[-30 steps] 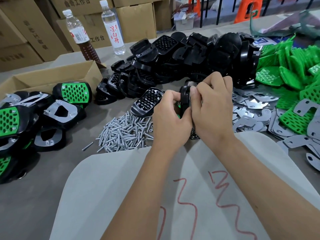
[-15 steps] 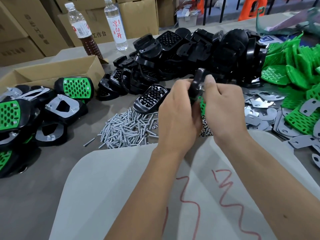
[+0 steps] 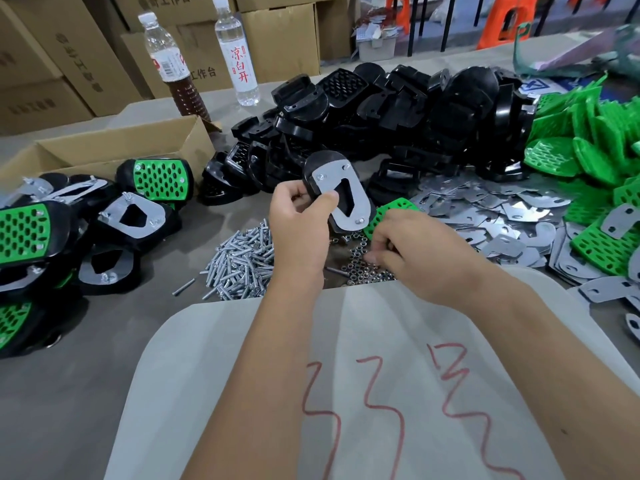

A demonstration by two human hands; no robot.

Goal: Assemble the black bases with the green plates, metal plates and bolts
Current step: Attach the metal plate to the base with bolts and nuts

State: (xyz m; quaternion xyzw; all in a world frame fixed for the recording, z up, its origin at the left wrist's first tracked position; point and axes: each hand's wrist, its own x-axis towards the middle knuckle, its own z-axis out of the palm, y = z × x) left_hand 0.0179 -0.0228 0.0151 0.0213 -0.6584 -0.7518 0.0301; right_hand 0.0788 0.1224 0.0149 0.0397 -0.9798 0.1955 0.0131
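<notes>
My left hand (image 3: 300, 223) grips a black base (image 3: 337, 192) above the table, metal plate side facing me, with bolt ends poking through the plate. My right hand (image 3: 412, 251) is down on a small heap of nuts (image 3: 363, 268), fingers curled among them; whether it holds one is hidden. A pile of bolts (image 3: 239, 265) lies left of the nuts. Loose black bases (image 3: 398, 109) are heaped at the back, green plates (image 3: 588, 140) at the right, and metal plates (image 3: 485, 209) are spread in front of them.
Finished assemblies (image 3: 52, 237) lie stacked at the left by an open cardboard box (image 3: 104, 150). Two bottles (image 3: 239, 53) stand at the back before cartons. A white sheet (image 3: 346, 375) with red marks covers the near table under my arms.
My right hand let go of the base and dropped to the nuts. My left hand turned the base so its metal plate faces me.
</notes>
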